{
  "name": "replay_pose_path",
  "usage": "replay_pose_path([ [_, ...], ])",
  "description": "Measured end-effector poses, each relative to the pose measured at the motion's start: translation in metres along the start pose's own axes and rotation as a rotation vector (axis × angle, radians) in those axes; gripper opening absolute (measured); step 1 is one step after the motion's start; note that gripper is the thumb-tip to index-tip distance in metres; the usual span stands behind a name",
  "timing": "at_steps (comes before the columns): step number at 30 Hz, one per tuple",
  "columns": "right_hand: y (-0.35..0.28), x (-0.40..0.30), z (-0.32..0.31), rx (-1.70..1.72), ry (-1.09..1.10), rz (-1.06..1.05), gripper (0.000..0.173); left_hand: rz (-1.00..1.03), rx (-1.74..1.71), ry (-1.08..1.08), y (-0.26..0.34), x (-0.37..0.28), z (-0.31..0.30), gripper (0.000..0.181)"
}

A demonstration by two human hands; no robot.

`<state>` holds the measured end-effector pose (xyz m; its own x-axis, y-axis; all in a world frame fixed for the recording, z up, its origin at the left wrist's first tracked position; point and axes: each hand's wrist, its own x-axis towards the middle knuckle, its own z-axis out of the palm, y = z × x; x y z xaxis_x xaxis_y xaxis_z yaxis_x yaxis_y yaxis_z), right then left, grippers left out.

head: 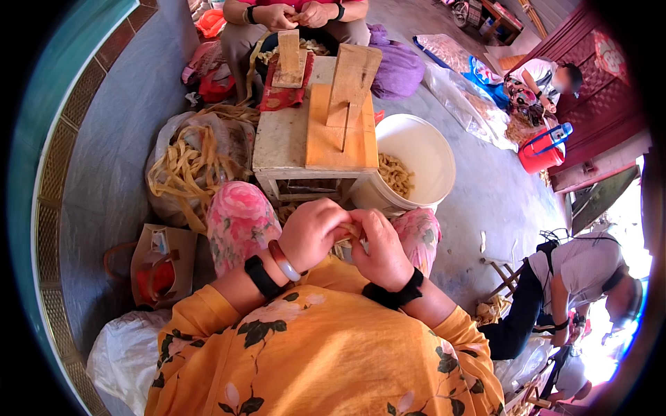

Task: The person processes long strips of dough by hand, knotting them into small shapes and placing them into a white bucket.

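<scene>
Over my lap, my left hand (315, 229) and my right hand (382, 249) meet, their fingertips closed on a small tan strip (351, 229). Most of that strip is hidden by my fingers. Beyond my knees stands a low, worn table (283, 151), carrying a wooden board (322, 140) with a wooden block (354, 78) upright on it. To the table's right a white bucket (429, 151) holds folded tan pieces (394, 174). On the left, a clear plastic bag (161, 171) overflows with long, flat tan strips (192, 158).
Across the table a person's hands (294, 14) work above a dark basin. A smaller wooden block (289, 49) stands on red cloth (286, 99). A paper bag (171, 249) and a white sack (130, 348) sit at left. Other people work at right, near a red bucket (538, 153).
</scene>
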<state>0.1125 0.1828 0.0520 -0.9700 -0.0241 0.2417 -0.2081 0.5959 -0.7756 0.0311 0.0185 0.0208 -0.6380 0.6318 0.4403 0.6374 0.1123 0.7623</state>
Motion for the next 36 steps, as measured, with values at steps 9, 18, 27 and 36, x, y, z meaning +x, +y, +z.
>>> replay_pose_path([
  [9, 0.006, -0.007, 0.003, 0.215, -0.006, 0.027, 0.009, -0.292, -0.589, -0.07, -0.016, -0.007, -0.005, 0.019],
  [18, 0.004, -0.02, -0.006, 0.372, -0.234, 0.286, 0.02, -0.334, -0.324, -0.002, -0.022, -0.006, -0.025, 0.016],
  [27, -0.009, -0.03, -0.027, 0.291, -0.406, 0.164, 0.021, -0.316, -0.226, 0.032, -0.021, -0.018, -0.012, 0.01],
  [36, 0.013, -0.019, -0.019, 0.573, -0.255, 0.282, 0.018, -0.303, -0.265, -0.1, 0.002, -0.01, -0.014, 0.012],
])
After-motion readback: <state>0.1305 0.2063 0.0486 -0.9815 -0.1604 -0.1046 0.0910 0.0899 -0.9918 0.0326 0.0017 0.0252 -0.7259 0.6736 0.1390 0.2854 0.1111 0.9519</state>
